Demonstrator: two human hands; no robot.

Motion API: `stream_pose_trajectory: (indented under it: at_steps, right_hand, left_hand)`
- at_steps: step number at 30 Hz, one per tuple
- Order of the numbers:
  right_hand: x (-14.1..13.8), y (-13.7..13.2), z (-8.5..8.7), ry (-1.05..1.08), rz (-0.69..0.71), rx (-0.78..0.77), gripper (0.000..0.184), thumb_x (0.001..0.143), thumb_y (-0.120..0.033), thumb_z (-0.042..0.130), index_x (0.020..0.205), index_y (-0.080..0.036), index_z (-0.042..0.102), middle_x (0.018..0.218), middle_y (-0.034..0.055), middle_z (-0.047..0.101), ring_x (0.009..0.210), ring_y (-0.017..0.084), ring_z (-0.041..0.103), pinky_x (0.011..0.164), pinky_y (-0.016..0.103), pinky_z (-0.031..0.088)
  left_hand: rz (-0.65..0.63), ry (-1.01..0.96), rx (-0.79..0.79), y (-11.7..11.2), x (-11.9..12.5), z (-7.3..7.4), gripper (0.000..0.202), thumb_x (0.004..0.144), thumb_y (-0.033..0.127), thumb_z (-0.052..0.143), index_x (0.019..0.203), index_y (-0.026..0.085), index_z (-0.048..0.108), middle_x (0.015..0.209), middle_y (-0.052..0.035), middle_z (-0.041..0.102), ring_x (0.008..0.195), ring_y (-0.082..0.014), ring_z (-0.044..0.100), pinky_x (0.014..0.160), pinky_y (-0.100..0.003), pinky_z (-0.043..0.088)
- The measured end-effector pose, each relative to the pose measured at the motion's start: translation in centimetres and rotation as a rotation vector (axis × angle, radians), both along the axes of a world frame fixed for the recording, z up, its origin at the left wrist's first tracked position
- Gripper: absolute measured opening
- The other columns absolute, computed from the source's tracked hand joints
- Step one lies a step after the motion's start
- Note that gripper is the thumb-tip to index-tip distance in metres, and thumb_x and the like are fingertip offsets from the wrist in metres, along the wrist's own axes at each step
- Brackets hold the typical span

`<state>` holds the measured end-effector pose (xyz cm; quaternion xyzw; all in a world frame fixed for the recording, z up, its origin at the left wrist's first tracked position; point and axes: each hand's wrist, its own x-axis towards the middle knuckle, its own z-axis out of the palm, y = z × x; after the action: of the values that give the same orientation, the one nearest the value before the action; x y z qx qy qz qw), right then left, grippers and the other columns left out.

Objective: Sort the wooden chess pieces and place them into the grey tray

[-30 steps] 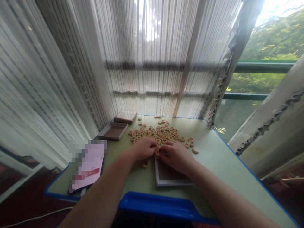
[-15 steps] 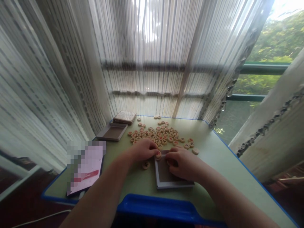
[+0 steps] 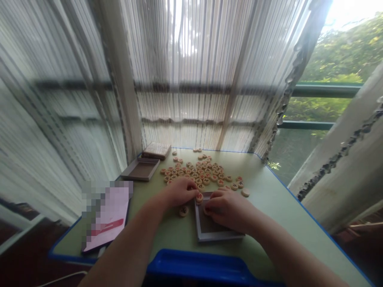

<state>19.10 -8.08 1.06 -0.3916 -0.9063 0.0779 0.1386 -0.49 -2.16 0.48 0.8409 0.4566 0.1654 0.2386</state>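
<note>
Right hand has shifted inward over the open box — pinching one wooden disc inside — left hand touching red-marked discs at its corner, grip unclear.

Mostly smooth and matt.
Looks like bare wood on the discs, card on the box, glossy plastic on the tray, sheer cloth on the curtain.

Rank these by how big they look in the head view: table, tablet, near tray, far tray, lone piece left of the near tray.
Table
Tablet and near tray: too close to rank, the right hand hiding part of the tray
Far tray
Lone piece
</note>
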Motion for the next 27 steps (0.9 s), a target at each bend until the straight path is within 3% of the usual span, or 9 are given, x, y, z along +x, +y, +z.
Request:
stream_pose_trajectory:
  at_steps: [4, 10, 17, 27]
  right_hand:
    - [-0.3, 0.0, -0.3, 0.033, 0.001, -0.005, 0.016, 0.077, -0.024, 0.054, 0.085, -0.027, 0.068, 0.083, 0.0007, 0.065, 0.08, 0.016, 0.054, 0.075, 0.027, 0.038]
    - [-0.7, -0.2, -0.4, 0.048, 0.024, -0.017, 0.021, 0.078, -0.023, 0.053, 0.094, -0.029, 0.066, 0.093, 0.0008, 0.064, 0.085, 0.016, 0.055, 0.076, 0.026, 0.04]
    - [-0.7, -0.1, -0.7, 0.016, -0.071, 0.028, 0.015, 0.08, -0.027, 0.051, 0.086, -0.022, 0.064, 0.086, 0.0037, 0.064, 0.079, 0.017, 0.055, 0.072, 0.027, 0.039]
    - [-0.7, 0.1, -1.2, -0.012, -0.057, 0.044, 0.022, 0.085, -0.037, 0.045, 0.087, -0.025, 0.064, 0.078, 0.003, 0.064, 0.072, 0.015, 0.057, 0.066, 0.026, 0.037]
  left_hand:
    - [0.028, -0.052, 0.069, 0.1, 0.0, 0.0, 0.028, 0.073, 0.036, 0.05, 0.082, 0.018, 0.069, 0.062, 0.0005, 0.059, 0.057, -0.0106, 0.049, 0.052, -0.022, 0.034]
    - [-0.015, -0.061, 0.007, -0.3, 0.2, -0.1, 0.025, 0.066, 0.022, 0.05, 0.081, 0.019, 0.07, 0.055, 0.0026, 0.052, 0.05, -0.0082, 0.044, 0.049, -0.021, 0.032]
    - [0.032, -0.075, 0.076, -0.2, 0.3, -0.3, 0.028, 0.064, 0.018, 0.048, 0.085, 0.018, 0.067, 0.052, 0.0043, 0.048, 0.05, -0.0078, 0.042, 0.049, -0.021, 0.031]
    - [0.014, -0.026, 0.149, 0.0, 0.1, -0.8, 0.023, 0.066, 0.02, 0.05, 0.08, 0.02, 0.069, 0.061, 0.0018, 0.058, 0.056, -0.0101, 0.047, 0.054, -0.023, 0.034]
